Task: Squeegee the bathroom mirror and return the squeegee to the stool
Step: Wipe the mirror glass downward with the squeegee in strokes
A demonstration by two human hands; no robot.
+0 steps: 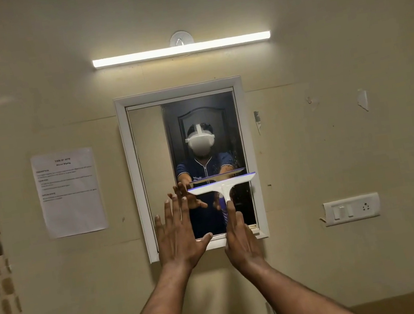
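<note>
The right hand (241, 241) grips the squeegee (222, 184) by its handle, blade on the mirror (153, 165) low at right, while the left hand (179, 238) hovers open; best drag straight down with even pressure.

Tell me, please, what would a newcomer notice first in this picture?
First the bright white tube light, high on the cream wall above the white-framed mirror. Then the white squeegee with a purple blade, pressed across the glass, its handle in the right hand. The left hand is open with spread fingers at the mirror's lower left.
</note>
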